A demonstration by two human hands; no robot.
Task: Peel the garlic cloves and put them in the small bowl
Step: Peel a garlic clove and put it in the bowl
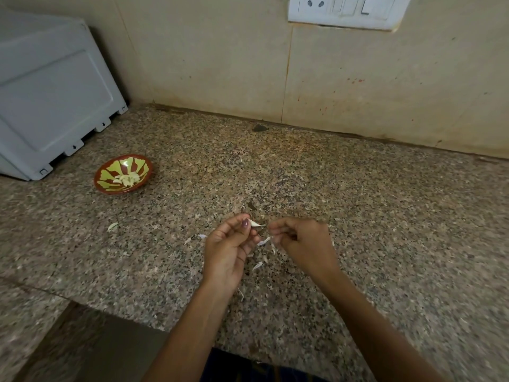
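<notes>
My left hand (230, 248) pinches a small white garlic clove (254, 223) between thumb and fingertips, just above the granite counter. My right hand (300, 239) is close beside it, fingers curled, pinching a thin strip of garlic skin (265, 240) that trails from the clove. The small red bowl with a green and yellow pattern (108, 186) sits far to the left; several peeled cloves (128, 179) lie in it.
Bits of papery skin (257, 265) are scattered on the speckled counter (358, 216) under my hands, and one loose piece (112, 226) lies left of them. A grey plastic appliance (52, 100) stands at the back left. The counter's front edge drops off at lower left.
</notes>
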